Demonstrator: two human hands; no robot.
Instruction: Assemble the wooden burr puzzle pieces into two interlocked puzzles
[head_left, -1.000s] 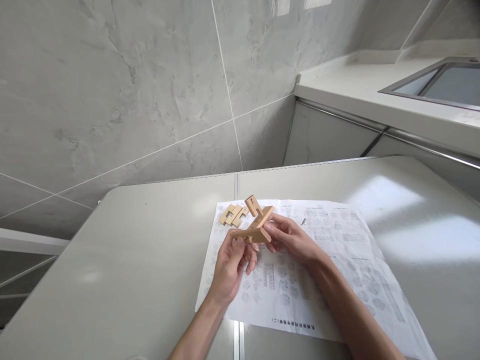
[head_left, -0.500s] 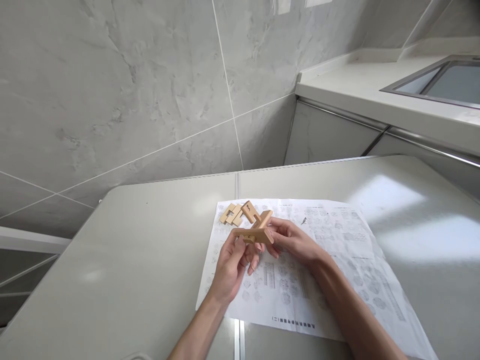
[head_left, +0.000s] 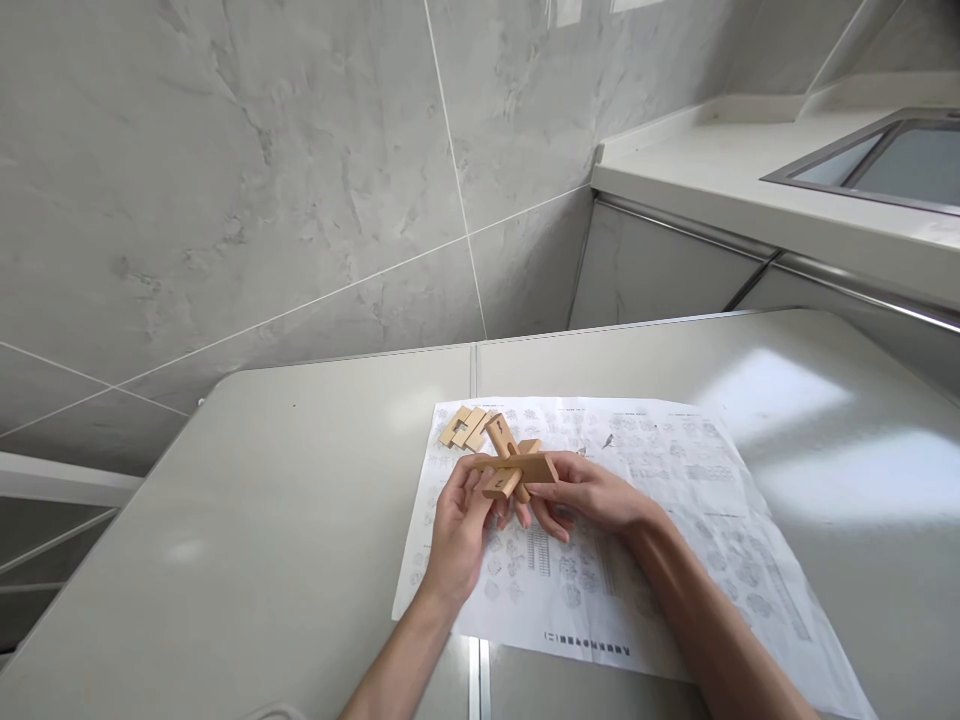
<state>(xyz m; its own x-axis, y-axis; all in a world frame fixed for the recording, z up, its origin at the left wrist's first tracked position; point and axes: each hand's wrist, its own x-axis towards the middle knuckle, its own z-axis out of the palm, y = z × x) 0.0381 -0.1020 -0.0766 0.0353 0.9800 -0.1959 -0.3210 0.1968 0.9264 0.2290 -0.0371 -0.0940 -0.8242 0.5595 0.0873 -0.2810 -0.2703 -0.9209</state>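
A wide printed sheet (head_left: 600,570) lies on the big pale surface (head_left: 262,500). Over it are the left hand (head_left: 459,520) and right hand (head_left: 596,490), each grip pinched nearly closed on the crossed wood pieces (head_left: 517,470), held up off the sheet. If the fingers slip or push too hard, one piece could slide out — and drop. The small spare pieces (head_left: 469,434) lie on the sheet — not in a box.
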